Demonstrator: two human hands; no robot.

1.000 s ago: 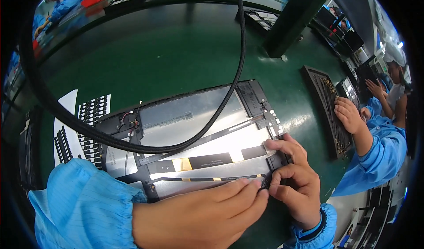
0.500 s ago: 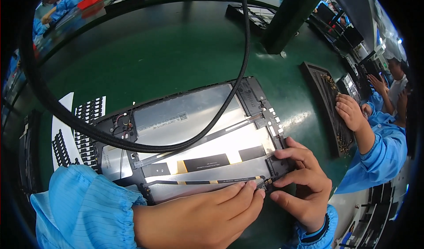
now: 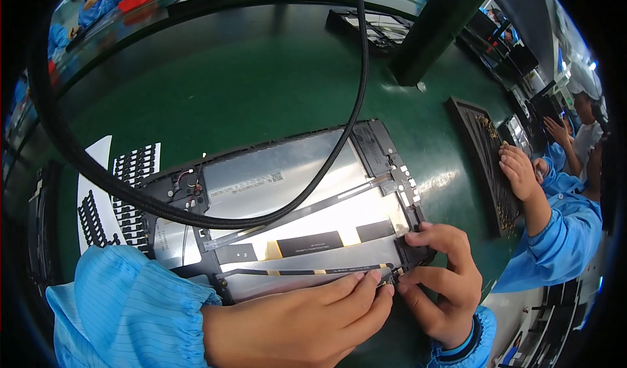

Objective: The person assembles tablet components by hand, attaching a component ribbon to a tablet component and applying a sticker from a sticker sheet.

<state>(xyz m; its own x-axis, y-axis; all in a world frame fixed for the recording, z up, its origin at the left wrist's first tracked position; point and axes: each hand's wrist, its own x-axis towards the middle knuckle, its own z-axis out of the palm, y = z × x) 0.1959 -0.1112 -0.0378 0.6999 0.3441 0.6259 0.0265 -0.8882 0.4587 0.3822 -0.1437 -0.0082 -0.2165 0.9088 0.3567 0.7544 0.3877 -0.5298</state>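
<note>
- The thin black flat ribbon cable (image 3: 307,271) lies along the near edge of the open flat grey and black metal tablet back (image 3: 287,205), which lies flat on the green counter (image 3: 228,87).
- The cable looks light, bendy and easy to tear. I think it is best held gently at its right end, near the small plug.
- The tablet back looks stiff, thin and easy to scratch. Its edges look like the safe place to hold.
- The left hand (image 3: 294,322) lies flat. Its fingertips (image 3: 375,282) press down on the right end of the cable. It grips nothing.
- The right hand (image 3: 444,283) is curled. Its thumb and fingers pinch the right near corner of the tablet back, just beside the cable end.
- The two hands almost touch there.
- A thick black braided hose (image 3: 196,214) hangs in a loop over the tablet back.
- A white sheet with rows of small black stickers (image 3: 114,192) lies to the left.
- Another person's hand (image 3: 519,172) rests on a long black tray of small parts (image 3: 483,159) on the right.
</note>
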